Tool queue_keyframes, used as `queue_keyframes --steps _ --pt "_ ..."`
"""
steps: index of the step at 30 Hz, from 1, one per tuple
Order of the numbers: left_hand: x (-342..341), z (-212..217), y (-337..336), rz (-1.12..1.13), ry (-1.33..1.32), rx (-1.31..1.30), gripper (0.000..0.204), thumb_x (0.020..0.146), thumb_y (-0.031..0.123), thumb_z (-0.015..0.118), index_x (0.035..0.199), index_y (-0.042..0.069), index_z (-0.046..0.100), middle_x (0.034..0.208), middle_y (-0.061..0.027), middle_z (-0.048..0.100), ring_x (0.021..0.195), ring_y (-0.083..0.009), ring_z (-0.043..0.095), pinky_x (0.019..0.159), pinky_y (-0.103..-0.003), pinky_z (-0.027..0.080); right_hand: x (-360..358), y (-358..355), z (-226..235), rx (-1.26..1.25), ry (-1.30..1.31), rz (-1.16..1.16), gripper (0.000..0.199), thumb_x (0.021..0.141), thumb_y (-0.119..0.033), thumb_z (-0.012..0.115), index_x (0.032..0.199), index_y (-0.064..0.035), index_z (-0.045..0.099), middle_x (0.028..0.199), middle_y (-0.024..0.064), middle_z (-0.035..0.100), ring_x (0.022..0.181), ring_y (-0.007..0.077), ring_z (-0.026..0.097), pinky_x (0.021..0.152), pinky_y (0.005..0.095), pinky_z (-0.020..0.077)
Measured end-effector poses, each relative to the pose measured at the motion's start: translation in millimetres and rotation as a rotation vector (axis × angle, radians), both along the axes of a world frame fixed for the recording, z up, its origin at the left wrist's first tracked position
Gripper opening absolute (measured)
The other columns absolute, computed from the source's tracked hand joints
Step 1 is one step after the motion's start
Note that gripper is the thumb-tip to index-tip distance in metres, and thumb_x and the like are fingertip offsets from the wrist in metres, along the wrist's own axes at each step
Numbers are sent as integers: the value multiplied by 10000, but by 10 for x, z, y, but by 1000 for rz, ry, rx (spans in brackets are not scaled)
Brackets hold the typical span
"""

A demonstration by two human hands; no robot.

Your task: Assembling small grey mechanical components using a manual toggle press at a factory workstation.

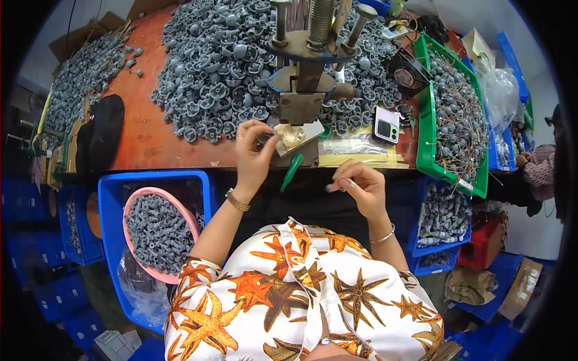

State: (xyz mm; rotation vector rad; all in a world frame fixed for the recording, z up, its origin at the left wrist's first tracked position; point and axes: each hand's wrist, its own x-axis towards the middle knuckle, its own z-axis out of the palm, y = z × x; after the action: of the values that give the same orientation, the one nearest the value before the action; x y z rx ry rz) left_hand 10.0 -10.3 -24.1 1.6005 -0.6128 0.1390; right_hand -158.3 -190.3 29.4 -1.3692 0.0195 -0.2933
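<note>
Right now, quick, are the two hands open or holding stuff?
Left hand: closed, seemingly around a dark grey piece.
Right hand: closed, pinching a small grey piece at the fingertips.

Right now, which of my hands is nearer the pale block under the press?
The left. Your left hand is at the left side of the pale block; your right hand is apart, lower and farther right.

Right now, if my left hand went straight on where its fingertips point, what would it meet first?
Your left hand would likely meet the pale block below the press head; depth is unclear.
</note>
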Motion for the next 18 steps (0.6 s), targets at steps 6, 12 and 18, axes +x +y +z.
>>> queue_keyframes --steps 6,12,18 --pt "-52 36 -155 -5 -181 197 262 746 68 726 984 9 635 1058 -140 612 1068 -302 547 897 -370 424 59 143 19 43 -17 -36 29 877 4 588 881 31 599 814 78 650 719 115 637 662 212 511" --pt "93 40 -171 -171 -349 497 247 781 88 684 975 -36 593 894 -153 600 860 -304 544 841 -368 419 81 191 74 30 18 -199 27 867 -4 590 860 21 579 733 93 635 628 111 592 559 208 458" --pt "140 90 88 129 -371 255 212 777 47 660 980 -2 622 944 -125 623 904 -304 556 844 -369 423 88 159 40 -8 24 -121 45 871 -22 609 869 22 613 717 45 629 600 70 578 541 175 436"
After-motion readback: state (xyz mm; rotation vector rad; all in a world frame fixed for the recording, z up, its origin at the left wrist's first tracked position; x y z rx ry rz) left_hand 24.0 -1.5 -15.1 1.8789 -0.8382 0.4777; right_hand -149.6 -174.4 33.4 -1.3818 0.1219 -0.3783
